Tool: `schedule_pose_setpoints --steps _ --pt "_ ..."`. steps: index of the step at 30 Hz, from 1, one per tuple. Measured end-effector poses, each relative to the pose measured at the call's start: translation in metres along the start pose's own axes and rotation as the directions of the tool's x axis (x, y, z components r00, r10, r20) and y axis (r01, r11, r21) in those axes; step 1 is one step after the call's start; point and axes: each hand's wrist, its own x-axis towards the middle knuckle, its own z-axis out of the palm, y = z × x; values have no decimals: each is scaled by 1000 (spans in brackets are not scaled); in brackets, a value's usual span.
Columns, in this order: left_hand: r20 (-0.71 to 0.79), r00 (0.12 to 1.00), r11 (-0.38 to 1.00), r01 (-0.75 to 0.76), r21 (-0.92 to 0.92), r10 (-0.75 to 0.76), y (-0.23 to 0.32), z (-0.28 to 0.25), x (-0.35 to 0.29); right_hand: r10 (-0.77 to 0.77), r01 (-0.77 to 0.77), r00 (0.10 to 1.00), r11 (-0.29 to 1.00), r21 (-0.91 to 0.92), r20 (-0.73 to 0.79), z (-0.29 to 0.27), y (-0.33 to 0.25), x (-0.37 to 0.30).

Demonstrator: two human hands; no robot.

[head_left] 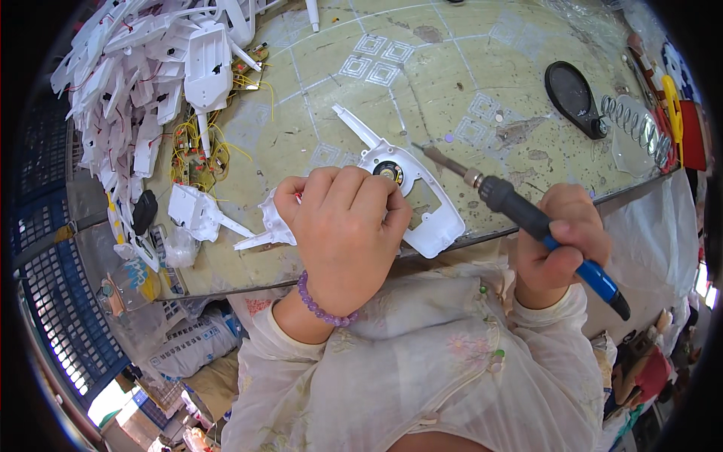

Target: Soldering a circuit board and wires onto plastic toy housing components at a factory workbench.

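At the middle of the frame, a white plastic housing with a long narrow arm (440, 230) lies on the worn green patterned tabletop (422, 83), a round black disc (389, 172) seated in it. Here's the left hand (343, 222) overlapping its left edge, knuckles up, fingers bunched; what they pinch, if anything, is hidden, so I cannot tell. A smaller white plastic shell (273, 220) pokes out to the left. Over on the right, the right hand (565, 245) is wrapped around a blue-and-black pen-shaped soldering iron (520, 215), its metal tip aimed up and left, apparently touching nothing. Hands apart! Good play, I'd judge: steady the work with the left, keep those fingertips out of the tip's path, touch briefly, and spare the white plastic, which could mark if that tip is hot. The coiled metal spring (636, 120), upper right, looks a sensible rest between touches.
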Motion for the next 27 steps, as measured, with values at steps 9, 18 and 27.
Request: schedule_pose_setpoints --steps 9,18,27 --pt "98 993 983 78 -166 -62 -8 -25 -6 241 -200 879 970 141 -412 -12 -12 9" --pt "-132 979 930 101 -354 -157 -36 -42 -34 -290 -230 563 845 -483 -774 -167 -44 37" --pt "-225 971 930 -7 -367 -81 -40 -43 -41 123 -308 902 855 -417 -415 -127 20 70"
